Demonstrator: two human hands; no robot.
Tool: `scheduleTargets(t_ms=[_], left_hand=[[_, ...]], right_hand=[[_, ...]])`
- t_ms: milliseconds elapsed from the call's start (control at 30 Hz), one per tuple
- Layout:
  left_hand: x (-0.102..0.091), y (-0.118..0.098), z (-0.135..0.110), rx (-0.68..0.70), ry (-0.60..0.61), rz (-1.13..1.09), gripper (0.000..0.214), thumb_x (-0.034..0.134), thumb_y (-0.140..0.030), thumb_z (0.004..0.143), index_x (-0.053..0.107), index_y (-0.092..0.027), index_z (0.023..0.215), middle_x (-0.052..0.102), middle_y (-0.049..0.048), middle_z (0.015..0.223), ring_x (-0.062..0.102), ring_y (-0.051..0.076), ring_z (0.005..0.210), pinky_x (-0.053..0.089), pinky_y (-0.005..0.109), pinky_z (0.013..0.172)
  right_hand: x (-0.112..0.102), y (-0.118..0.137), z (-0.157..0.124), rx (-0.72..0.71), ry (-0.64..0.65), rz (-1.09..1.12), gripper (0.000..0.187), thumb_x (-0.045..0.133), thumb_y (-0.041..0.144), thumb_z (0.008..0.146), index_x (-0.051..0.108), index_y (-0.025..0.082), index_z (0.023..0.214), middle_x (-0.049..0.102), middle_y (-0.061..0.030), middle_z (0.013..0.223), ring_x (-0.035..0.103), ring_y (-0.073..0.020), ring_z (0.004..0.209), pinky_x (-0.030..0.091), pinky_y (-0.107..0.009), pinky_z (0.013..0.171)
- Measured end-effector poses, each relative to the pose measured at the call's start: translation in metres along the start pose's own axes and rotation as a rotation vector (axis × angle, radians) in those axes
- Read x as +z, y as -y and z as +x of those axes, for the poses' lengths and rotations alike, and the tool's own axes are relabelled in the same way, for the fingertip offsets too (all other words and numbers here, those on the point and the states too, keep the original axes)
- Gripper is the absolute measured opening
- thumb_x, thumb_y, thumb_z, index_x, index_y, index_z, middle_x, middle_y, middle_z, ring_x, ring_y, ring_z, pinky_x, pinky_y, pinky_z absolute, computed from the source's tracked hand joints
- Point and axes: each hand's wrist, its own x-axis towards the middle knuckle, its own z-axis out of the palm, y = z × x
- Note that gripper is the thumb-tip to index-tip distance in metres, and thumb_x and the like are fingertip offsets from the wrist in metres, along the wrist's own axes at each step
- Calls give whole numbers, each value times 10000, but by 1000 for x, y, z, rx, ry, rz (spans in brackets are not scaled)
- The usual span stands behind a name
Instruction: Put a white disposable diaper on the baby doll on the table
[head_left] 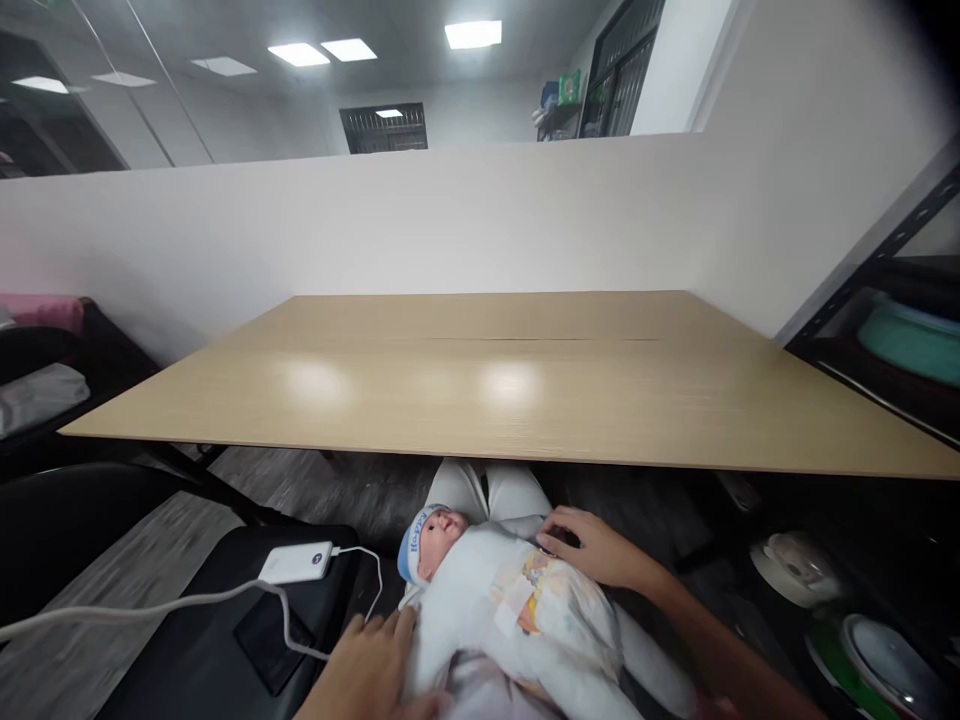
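A baby doll (465, 570) in white clothes and a blue-and-white cap (413, 545) lies face up across my lap, its head to the left. Around its middle is a white diaper (577, 600) with an orange cartoon print on the front. My left hand (371, 665) is at the doll's near shoulder and arm, fingers bent against its side and thumb lower down. On the far side, my right hand (592, 548) has its fingers and thumb curled at the diaper's upper edge, beside the doll's far arm. Exactly what its fingertips pinch is hard to see.
A wooden table (450, 400) stands in front of me. To the left, a black chair (202, 600) carries a white power bank (296, 562) with a cable and a dark phone (272, 640). At right are a black shelf (885, 300) and round containers (877, 660) low down.
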Motion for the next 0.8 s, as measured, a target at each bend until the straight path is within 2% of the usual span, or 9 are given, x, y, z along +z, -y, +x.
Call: scheduleTargets(t_ms=[67,133,200,267,333,400,500,733,800], left_hand=[[-5,-9,5,17,11,74,557,855,-488,731,750,-151,1161,715,237,1236,578,577,1213,418,711,1022],[-10,-24,22,149,24,107,602,770,-538,813,705,-126,1246,659,266,1345,535,549,1288,348,718,1088],[-9,-40,49,366,74,21,519,645,-550,936,658,-175,1295,638,201,1394,549,425,1301,381,598,1119],[-2,-53,77,554,159,-148,394,602,-497,991,648,-228,1276,677,124,1313,594,318,1215,438,469,1078],[11,-59,97,656,198,-280,308,604,-439,1008,661,-254,1247,698,83,1243,601,272,1168,447,408,1052],[22,-59,104,682,186,-368,275,630,-417,1001,679,-260,1222,701,73,1228,588,267,1180,431,397,1068],[31,-52,99,642,161,-481,258,653,-413,995,692,-268,1204,694,67,1241,588,259,1190,425,390,1075],[33,-45,94,577,123,-626,172,661,-392,995,680,-227,1040,703,66,1144,628,237,1103,444,373,1019],[28,-44,91,557,117,-641,180,631,-389,1010,656,-211,1012,696,72,1115,621,230,1079,455,364,997]], right_hand=[[-4,7,-10,14,56,85,356,596,529,989,789,231,975,780,-52,965,712,-248,908,546,-365,823],[-3,13,-15,28,57,101,345,626,536,973,783,229,949,779,-37,916,716,-239,863,540,-346,784],[-1,13,-16,32,13,64,329,636,511,965,781,221,909,775,-34,878,711,-238,835,526,-336,758],[2,10,-15,30,-3,50,302,624,447,966,781,209,865,774,-37,848,707,-233,811,512,-324,733],[4,6,-13,27,-7,56,281,612,387,961,783,199,843,779,-41,835,705,-229,797,503,-316,724],[4,3,-14,26,-9,62,276,607,369,962,793,199,847,784,-42,831,704,-229,795,499,-318,732],[6,2,-17,25,-32,69,289,605,389,972,795,205,856,779,-35,818,699,-230,790,490,-322,728],[7,-17,-7,88,-150,-11,361,564,444,991,764,203,810,751,-43,767,684,-234,746,480,-338,689],[5,-19,-4,79,-190,-2,339,586,467,982,786,198,937,780,-77,899,707,-259,840,525,-372,780]])
